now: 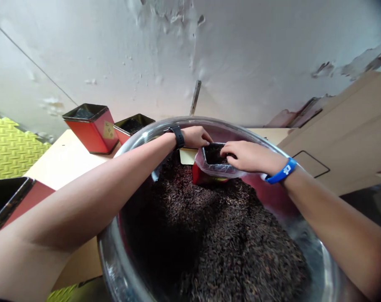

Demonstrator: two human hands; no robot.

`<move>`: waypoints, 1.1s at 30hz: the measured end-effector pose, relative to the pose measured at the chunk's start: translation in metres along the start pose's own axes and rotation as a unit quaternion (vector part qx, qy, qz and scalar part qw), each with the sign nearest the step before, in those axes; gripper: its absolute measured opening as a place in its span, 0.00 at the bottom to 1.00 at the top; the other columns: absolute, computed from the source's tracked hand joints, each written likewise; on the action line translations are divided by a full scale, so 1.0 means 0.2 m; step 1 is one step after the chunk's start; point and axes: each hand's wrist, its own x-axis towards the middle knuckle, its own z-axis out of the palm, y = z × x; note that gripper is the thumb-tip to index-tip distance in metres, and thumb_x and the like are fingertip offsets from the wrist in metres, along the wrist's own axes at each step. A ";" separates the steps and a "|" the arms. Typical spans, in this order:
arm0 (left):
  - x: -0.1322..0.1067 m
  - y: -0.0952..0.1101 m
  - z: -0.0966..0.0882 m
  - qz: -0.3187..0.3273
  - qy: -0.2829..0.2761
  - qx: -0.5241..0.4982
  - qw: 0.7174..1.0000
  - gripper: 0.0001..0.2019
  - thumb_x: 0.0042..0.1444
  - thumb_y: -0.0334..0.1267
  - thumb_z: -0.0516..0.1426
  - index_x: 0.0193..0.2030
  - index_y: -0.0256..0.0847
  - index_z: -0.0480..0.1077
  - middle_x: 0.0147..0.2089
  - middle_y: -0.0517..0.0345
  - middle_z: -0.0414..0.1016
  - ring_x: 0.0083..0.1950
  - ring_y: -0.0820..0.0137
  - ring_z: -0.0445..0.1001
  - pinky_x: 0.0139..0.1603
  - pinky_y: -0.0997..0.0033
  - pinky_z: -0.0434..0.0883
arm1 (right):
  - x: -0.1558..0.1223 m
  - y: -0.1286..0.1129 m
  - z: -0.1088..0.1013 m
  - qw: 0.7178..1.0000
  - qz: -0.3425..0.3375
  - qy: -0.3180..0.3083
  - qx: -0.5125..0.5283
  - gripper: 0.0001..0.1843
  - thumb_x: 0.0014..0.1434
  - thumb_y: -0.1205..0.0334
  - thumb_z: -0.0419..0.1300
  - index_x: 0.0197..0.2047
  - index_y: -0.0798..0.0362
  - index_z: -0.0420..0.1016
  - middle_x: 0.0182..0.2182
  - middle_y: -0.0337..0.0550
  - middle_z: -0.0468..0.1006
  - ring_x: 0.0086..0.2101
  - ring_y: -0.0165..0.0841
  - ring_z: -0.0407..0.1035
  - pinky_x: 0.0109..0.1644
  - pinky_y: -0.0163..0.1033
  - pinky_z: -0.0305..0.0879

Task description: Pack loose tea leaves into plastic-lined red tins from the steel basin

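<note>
In the head view, a red tin [198, 174] stands on the dark loose tea leaves [222, 218] inside a large round metal basin [110, 256]. A clear plastic liner bag [222, 170] is folded out over the tin's rim, and dark leaves lie inside. My left hand [195, 136], with a black watch band above it, has its fingers closed on the tin's far left rim and liner. My right hand [247, 156], with a blue wristband, reaches over the right rim. Its curled fingers and thumb are in the leaves at the mouth; the fingertips are partly hidden.
Left of the basin, two lidless red tins [94, 132] [134, 123] stand on a pale board [63, 167]. Another red tin [30, 197] is nearer, at the left edge. A small cream panel [188, 156] shows beside the held tin. Cardboard [344, 130] stands at right, a peeling wall [241, 54] behind.
</note>
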 end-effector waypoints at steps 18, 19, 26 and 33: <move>0.01 -0.04 0.02 -0.025 -0.018 -0.037 0.999 0.19 0.51 0.36 0.50 0.50 0.41 0.69 0.41 0.57 0.75 0.36 0.72 0.69 0.40 0.75 0.63 | -0.12 -0.57 0.43 0.938 -0.207 -0.246 0.133 0.53 0.34 0.30 0.56 0.59 0.53 0.56 0.58 0.55 0.53 0.50 0.52 0.57 0.46 0.48 0.60; 0.01 -0.04 0.02 -0.022 -0.018 -0.033 0.999 0.19 0.51 0.36 0.50 0.50 0.41 0.69 0.41 0.57 0.75 0.36 0.73 0.69 0.40 0.75 0.63 | -0.12 -0.58 0.42 0.938 -0.210 -0.245 0.126 0.52 0.35 0.31 0.56 0.58 0.53 0.57 0.55 0.56 0.57 0.47 0.49 0.61 0.44 0.47 0.62; 0.00 -0.01 0.01 -0.030 -0.021 -0.033 0.999 0.19 0.51 0.36 0.50 0.50 0.41 0.69 0.42 0.58 0.75 0.37 0.73 0.69 0.41 0.75 0.63 | -0.13 -0.65 0.40 0.947 -0.232 -0.199 0.095 0.22 0.50 0.48 0.55 0.44 0.51 0.71 0.34 0.45 0.75 0.28 0.34 0.67 0.25 0.35 0.56; -0.01 -0.01 0.01 -0.040 -0.011 -0.046 0.998 0.18 0.50 0.35 0.51 0.49 0.42 0.70 0.39 0.58 0.76 0.35 0.72 0.68 0.37 0.75 0.63 | -0.03 -0.53 0.16 0.969 -0.182 -0.065 0.154 0.09 0.51 0.57 0.55 0.33 0.51 0.72 0.24 0.38 0.73 0.25 0.28 0.64 0.26 0.33 0.52</move>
